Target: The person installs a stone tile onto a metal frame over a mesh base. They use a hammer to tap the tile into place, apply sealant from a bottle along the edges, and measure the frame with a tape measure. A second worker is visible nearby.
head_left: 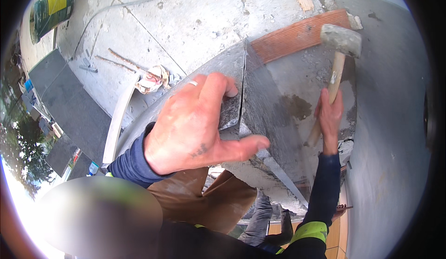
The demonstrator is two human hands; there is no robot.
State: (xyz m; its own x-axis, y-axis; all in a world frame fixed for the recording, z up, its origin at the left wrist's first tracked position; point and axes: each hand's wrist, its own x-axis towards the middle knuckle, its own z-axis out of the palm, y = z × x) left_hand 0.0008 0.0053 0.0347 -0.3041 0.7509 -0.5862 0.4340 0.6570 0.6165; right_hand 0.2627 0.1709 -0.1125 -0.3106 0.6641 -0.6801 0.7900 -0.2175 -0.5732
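Note:
My left hand [193, 126] spreads over the corner where two grey stone slabs meet. Its fingers bend onto the upper slab [231, 112], close to the narrow dark joint, while the thumb stretches across toward the speckled side slab [274, 119]. Whether the thumb touches the stone I cannot tell. To the right, my right hand [331, 112] is closed around the wooden handle of a mallet [341, 40]. The mallet's pale grey block head is raised at the far end, near a grooved reddish-brown board [297, 35]; it appears clear of the slabs.
A curved grey wall [390, 119] rises at the right. Dark flat slabs [69, 101] lie at the left, with a green bucket [53, 15] farther back. A cable [125, 7], thin rods [121, 59] and crumpled paper [152, 80] lie on the concrete. Someone's grey-trousered legs [260, 219] show below.

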